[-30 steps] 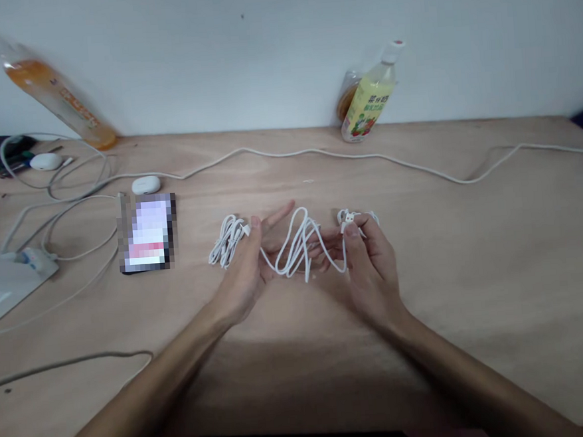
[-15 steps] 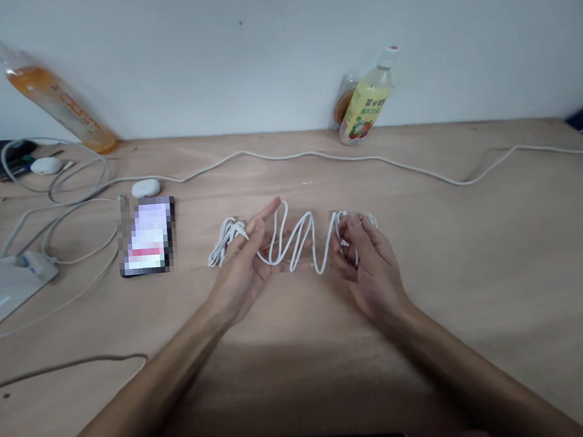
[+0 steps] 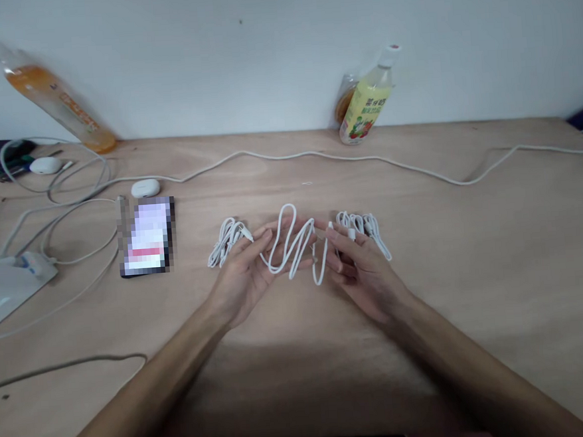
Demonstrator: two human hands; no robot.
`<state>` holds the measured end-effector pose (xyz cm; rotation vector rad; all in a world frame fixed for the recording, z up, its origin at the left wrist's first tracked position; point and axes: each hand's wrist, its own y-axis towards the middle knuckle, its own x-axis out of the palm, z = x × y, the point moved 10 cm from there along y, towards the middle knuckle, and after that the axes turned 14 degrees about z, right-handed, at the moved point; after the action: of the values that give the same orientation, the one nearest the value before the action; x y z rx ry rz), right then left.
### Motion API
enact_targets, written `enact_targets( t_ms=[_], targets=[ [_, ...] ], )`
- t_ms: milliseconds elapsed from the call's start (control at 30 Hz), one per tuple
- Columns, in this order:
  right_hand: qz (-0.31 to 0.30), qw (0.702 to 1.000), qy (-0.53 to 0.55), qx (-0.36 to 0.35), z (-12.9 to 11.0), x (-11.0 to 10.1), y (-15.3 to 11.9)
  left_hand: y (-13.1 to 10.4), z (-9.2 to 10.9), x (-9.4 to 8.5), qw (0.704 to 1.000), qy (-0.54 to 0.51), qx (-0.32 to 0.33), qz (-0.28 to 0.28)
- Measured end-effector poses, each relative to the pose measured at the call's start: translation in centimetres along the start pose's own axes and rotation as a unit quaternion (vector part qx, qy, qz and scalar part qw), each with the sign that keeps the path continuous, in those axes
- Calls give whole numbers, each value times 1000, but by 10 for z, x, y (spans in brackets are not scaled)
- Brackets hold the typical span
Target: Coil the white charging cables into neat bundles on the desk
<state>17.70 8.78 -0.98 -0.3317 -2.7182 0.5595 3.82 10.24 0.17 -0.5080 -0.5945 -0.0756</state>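
Observation:
A white cable (image 3: 300, 241) hangs in wavy loops between my two hands, above the wooden table. My left hand (image 3: 247, 265) pinches one end of it near a white plug, with the lower fingers stretched beneath the loops. At the other end, my right hand (image 3: 359, 260) grips the cable between thumb and fingers, and a white connector shows near the thumb. A coiled white cable bundle (image 3: 223, 243) lies beside my left hand. More coiled white cables (image 3: 378, 236) lie just behind my right hand, partly hidden by it.
A phone (image 3: 147, 235) and a white earbud case (image 3: 145, 188) lie left. One long white cable (image 3: 382, 160) crosses the table's back. An orange bottle (image 3: 64, 108) and a yellow-labelled bottle (image 3: 367, 103) lean at the wall. A white power strip (image 3: 7, 291) sits far left.
My right hand has moved slightly left and down, nearer my left hand. The loops have drawn closer together, and more of the coiled cables behind my right hand now shows.

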Motion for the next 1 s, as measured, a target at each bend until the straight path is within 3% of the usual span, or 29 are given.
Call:
enact_targets(
  t_ms=[300, 533, 733, 1000],
  targets=[
    [-13, 1000, -7, -17, 1, 1, 2, -5, 1, 8, 997, 51, 35, -40],
    [-4, 999, -43, 25, 15, -2, 1, -7, -4, 7, 997, 62, 19, -39],
    [5, 1000, 19, -9, 3, -4, 3, -1, -6, 2, 999, 42, 3, -23],
    [-18, 999, 51, -4, -4, 0, 2, 0, 0, -1, 997, 78, 27, -7]
  ],
)
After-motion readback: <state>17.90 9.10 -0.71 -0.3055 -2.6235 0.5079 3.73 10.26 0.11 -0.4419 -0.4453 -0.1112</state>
